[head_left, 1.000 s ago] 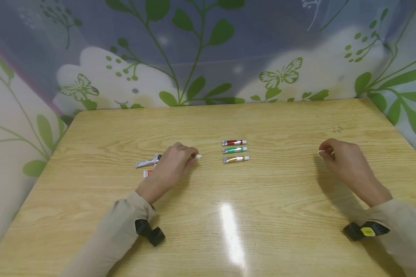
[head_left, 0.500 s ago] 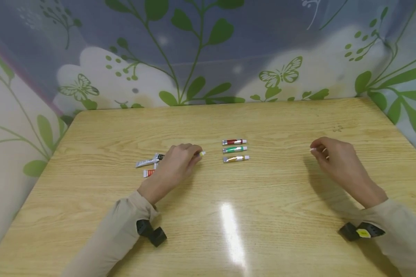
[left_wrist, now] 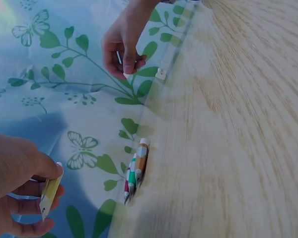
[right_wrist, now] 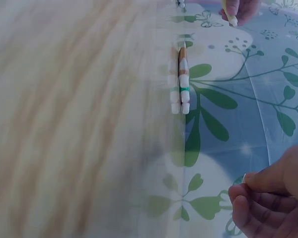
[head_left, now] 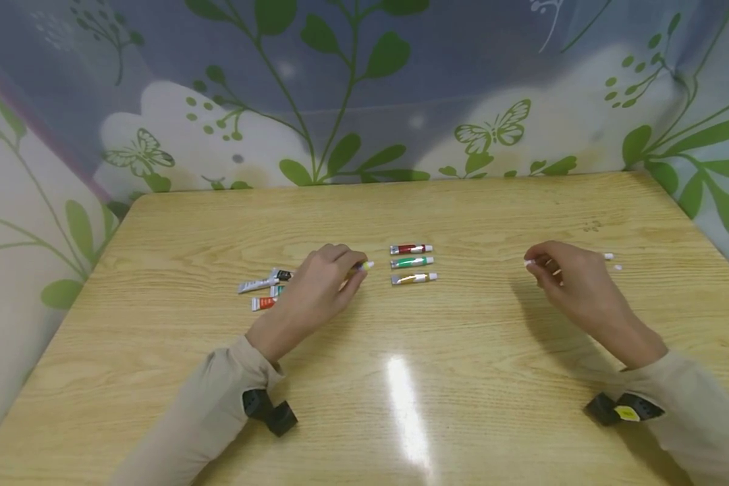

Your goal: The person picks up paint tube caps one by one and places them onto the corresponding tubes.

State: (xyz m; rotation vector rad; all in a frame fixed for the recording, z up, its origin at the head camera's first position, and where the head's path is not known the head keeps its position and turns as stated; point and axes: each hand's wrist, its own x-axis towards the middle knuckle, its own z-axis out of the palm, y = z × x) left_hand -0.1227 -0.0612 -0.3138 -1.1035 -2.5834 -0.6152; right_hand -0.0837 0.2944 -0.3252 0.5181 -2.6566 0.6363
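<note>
Head view: left hand (head_left: 316, 290) pinches yellow tube (left_wrist: 50, 193), left of three tubes (head_left: 410, 262) on table (head_left: 492, 405); right hand (head_left: 580, 280) pinches small white bit (head_left: 528, 262).

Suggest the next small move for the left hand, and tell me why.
Probably lower the yellow tube onto the table just nearer the person than the brown tube. The left hand holds it just left of the row, its cap pointing right like those of the red tube, green tube and brown tube.
</note>
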